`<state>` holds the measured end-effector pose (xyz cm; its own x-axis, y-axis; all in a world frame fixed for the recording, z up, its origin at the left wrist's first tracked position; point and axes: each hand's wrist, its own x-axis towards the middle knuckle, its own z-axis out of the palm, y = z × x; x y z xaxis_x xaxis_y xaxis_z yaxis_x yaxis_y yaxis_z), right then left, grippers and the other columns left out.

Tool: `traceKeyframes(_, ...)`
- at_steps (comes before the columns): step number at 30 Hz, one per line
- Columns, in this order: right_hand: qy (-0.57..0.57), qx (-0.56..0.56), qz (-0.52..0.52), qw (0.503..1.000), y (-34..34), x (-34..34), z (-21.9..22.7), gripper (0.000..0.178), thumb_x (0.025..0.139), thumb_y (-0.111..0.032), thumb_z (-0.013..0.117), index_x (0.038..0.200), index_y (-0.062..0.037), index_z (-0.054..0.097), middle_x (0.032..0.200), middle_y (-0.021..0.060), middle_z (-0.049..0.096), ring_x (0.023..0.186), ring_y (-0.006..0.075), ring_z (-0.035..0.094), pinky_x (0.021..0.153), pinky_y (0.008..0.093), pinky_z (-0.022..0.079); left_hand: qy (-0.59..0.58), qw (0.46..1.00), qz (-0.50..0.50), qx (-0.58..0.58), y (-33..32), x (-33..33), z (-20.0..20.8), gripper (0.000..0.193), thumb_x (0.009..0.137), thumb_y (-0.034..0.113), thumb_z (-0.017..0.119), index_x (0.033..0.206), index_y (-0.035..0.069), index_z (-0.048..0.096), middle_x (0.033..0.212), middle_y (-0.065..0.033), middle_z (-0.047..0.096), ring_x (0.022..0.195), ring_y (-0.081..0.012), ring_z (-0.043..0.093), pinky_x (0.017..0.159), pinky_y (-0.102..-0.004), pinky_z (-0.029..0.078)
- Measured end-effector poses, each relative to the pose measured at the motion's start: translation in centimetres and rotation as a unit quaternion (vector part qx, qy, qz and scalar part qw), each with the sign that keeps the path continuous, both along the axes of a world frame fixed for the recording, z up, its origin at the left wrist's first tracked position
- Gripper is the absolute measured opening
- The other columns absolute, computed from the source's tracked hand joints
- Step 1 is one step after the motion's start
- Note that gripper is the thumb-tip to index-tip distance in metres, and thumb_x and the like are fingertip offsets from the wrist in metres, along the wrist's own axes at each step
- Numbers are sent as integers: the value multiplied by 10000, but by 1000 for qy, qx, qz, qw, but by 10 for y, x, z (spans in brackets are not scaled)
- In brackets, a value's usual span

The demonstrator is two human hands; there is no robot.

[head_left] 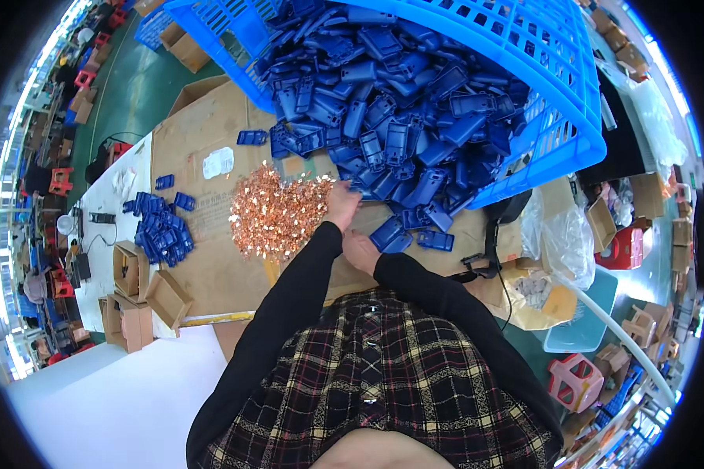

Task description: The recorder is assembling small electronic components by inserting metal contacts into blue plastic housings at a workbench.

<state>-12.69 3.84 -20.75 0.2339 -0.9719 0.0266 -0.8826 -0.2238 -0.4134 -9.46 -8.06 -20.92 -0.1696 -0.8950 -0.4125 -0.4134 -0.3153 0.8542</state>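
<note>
My left hand is beside the right edge of a heap of small copper-coloured metal pieces. Its fingers are curled together near the lower edge of a big pile of dark blue plastic housings; what they pinch is too small to make out. Just below and to the right, my right hand is closed close to the left one, its fingertips mostly hidden. Right of it lie a few loose blue housings on the cardboard-covered table.
A large blue plastic crate lies tipped with housings spilling out. A smaller group of blue housings is at the left, above small cardboard boxes. A black jointed stand and clear plastic bags are at the right.
</note>
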Motion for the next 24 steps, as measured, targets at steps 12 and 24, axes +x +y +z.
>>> traceKeyframes(12, -32, 1, 66, 997, -16, -14, 5, 105, 684, -43, 483, 734, 7, 560, 708, 191, 562, 685, 352, 577, 637, 415, 476, 420, 883, 209, -8, 23, 125, 122, 202, 852, 122, 511, 1022, 13, 496, 861, -55, 578, 781, -152, 581, 698, -299, 496)
traceKeyframes(24, -432, -9, -52, 900, -33, -22, 193, 91, 789, -84, 543, 811, 2, 524, 904, 132, 518, 812, 294, 521, 709, 364, 434, 396, 911, 109, 33, 94, 105, 197, 447, 779, -48, 491, 1205, 5, 365, 1066, -127, 526, 874, -206, 585, 715, -370, 531)
